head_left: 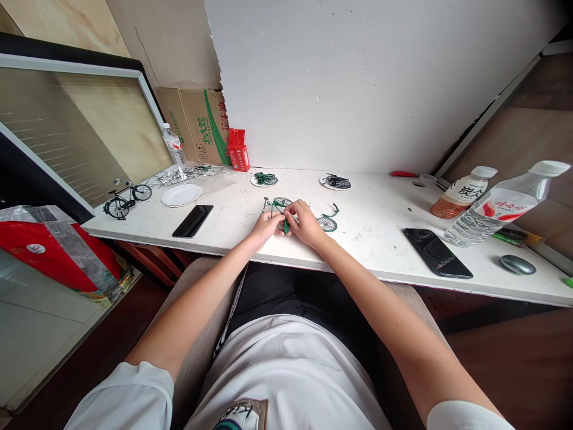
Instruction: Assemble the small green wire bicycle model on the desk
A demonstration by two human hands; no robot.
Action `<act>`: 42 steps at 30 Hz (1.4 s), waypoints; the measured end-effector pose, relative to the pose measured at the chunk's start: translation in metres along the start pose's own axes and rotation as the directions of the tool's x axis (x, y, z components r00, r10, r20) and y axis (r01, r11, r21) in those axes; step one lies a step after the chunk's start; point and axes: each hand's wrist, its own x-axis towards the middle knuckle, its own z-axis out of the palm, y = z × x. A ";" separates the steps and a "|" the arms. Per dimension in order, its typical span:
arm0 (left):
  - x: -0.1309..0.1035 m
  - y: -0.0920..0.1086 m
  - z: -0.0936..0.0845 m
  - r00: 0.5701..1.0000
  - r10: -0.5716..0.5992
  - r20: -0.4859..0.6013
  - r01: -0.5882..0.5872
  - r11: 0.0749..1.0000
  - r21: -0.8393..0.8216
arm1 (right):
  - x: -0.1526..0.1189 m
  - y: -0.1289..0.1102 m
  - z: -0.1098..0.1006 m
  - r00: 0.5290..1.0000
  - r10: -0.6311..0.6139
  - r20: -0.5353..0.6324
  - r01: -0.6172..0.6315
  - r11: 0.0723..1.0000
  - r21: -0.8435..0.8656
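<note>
Green model bicycle frame pinched in left hand and right hand grips, long axis left-right.

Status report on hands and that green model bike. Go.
Left hand and right hand both pinching green model bike at desk edge. Loose wheel beside right hand. Nothing blocking.

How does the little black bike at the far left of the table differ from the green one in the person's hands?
The black bicycle looks complete, with both wheels on; the green bicycle is part-built, a loose wheel lying beside it. The black bicycle stands upright and untouched near the table's left end; the green bicycle sits in the middle, held by the left hand and right hand. Both are small wire-spoked models.
</note>
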 end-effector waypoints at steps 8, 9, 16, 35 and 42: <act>-0.001 -0.001 -0.003 0.998 0.014 0.053 -0.014 1.000 -0.014 | 0.000 0.000 -0.001 1.000 0.001 -0.007 -0.001 1.000 -0.007; -0.001 -0.001 -0.004 0.998 0.019 0.059 -0.019 1.000 -0.009 | 0.000 0.000 -0.001 1.000 -0.002 -0.008 0.001 1.000 -0.007; -0.002 0.000 -0.003 0.999 0.025 0.045 -0.024 1.000 -0.014 | 0.000 0.000 -0.001 1.000 -0.013 0.000 0.013 1.000 -0.011; 0.000 -0.001 -0.003 0.999 0.020 0.036 -0.019 0.999 -0.027 | 0.000 0.002 0.000 1.000 -0.006 0.009 0.006 1.000 -0.012; -0.001 0.000 -0.001 1.000 0.011 0.017 -0.012 1.000 0.008 | 0.000 0.003 0.001 1.000 0.009 0.019 -0.009 1.000 -0.004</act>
